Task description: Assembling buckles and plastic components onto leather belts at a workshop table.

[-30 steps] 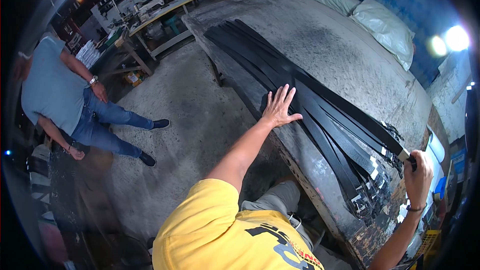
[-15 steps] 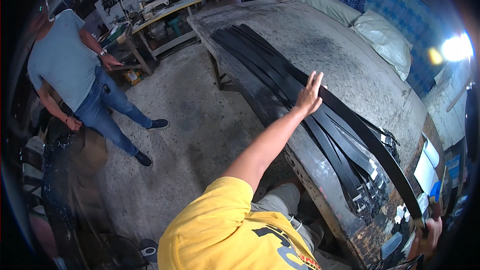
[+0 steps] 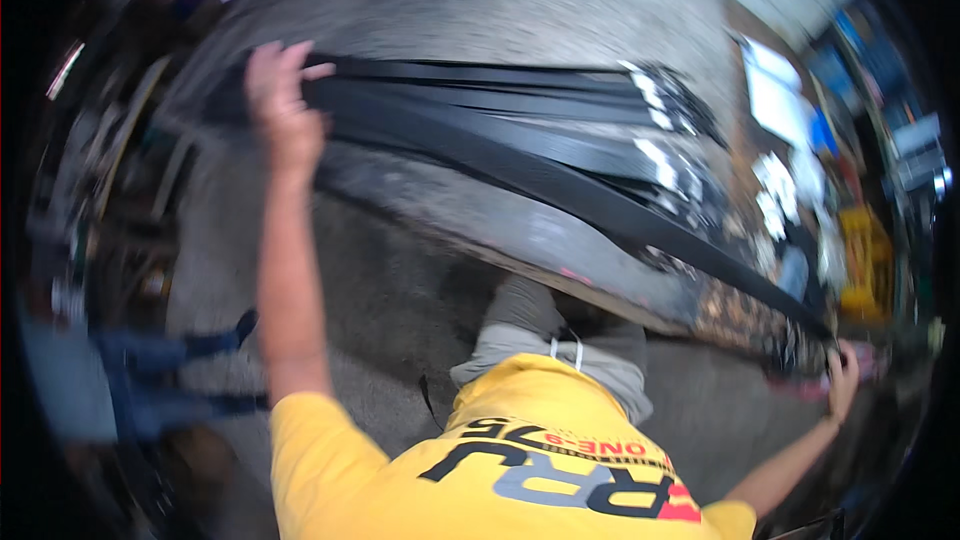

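Hands, two, bare, standing wide apart: left hand (image 3: 285, 90) spreading its fingers over the left stretch of the black straps, motion blur hiding whether it is gripping or merely pressing; right hand (image 3: 843, 370) closing, as far as the blur is showing, on the far end of one long black strap (image 3: 700, 248), near the worktable's near right corner. Strap, one, long, flat, narrow, dark, with a faint sheen: looking light for its length, bending easily along its run yet probably resisting sideways twist; seeming leathery, moderately smooth, liable to be sliding over its neighbours, and hardly fragile. Best holds, by judgement: the tip, where thumb and fingers are meeting across the width, and a flat palm farther up, keeping the run from slewing. Position: running slantwise from beneath or beside the left hand, down and rightward across the worktable (image 3: 500, 10) to the right hand; mid-length lying between the two, with neither hand touching it there. Companion stock: a fanned bundle of similar straps (image 3: 580, 100), lying on the far side of the held one, its right ends carrying white tags (image 3: 655, 90), its left part passing under the left hand.
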{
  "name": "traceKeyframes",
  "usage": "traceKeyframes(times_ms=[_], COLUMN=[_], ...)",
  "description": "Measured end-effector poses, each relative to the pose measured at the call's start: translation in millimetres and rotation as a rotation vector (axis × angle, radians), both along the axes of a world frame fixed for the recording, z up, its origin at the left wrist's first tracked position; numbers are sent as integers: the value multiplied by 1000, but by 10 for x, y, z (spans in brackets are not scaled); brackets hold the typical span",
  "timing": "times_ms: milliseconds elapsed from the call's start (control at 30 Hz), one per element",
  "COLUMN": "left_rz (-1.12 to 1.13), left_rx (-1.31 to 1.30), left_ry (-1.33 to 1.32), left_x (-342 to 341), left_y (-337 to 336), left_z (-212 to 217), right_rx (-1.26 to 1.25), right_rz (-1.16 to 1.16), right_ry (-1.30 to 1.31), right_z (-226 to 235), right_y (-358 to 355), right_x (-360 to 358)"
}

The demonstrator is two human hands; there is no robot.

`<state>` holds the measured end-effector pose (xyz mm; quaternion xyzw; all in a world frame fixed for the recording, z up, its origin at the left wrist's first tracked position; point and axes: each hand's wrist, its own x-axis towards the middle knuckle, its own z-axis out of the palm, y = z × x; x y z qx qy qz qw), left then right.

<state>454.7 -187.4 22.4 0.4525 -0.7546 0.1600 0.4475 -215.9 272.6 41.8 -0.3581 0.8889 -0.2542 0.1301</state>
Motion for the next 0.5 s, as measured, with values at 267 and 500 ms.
traceKeyframes(times_ms=[267, 500], left_rz=[281, -66], left_rx=[17, 376], left_ry=[-681, -520], left_x=[1830, 372], left_y=[-1345, -990], left_z=[377, -752], right_rx=[69, 328], right_rz=[258, 558], right_ry=[-342, -70], right_z=[-292, -1200], right_y=[-614, -1707], right_x=[971, 1980])
